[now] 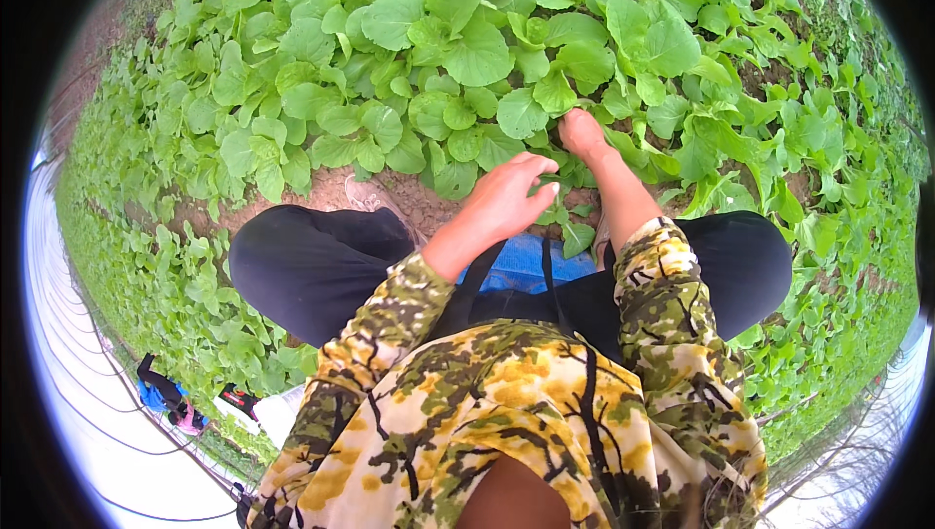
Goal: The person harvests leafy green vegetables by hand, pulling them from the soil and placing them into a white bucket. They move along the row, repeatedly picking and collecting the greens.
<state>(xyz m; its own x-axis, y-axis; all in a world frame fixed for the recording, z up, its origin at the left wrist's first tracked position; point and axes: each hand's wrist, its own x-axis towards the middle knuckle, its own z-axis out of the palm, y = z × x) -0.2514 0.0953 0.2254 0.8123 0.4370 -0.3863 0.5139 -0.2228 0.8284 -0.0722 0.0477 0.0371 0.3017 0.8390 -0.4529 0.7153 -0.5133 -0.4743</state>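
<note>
Broad green leaves of a leafy vegetable crop point(478, 54) fill the bed in front of me. My right hand point(582, 134) reaches in among the leaves at the near edge of the bed, its fingers hidden under the foliage. Just to its left and closer to me is my left hand point(509, 191), thumb and forefinger pointing right. Green stems show beside those fingertips, but whether they are gripped is unclear. Below the left fingertips, a few smaller leaves point(577, 237) overlap a blue woven-looking surface point(522, 262) between my legs.
My knees in dark trousers point(314, 266) spread to both sides, with a pale shoe point(365, 196) on bare soil point(424, 204). Black straps point(549, 266) cross the blue surface. Behind at lower left are a bent-over person point(164, 394) and a white container point(281, 412).
</note>
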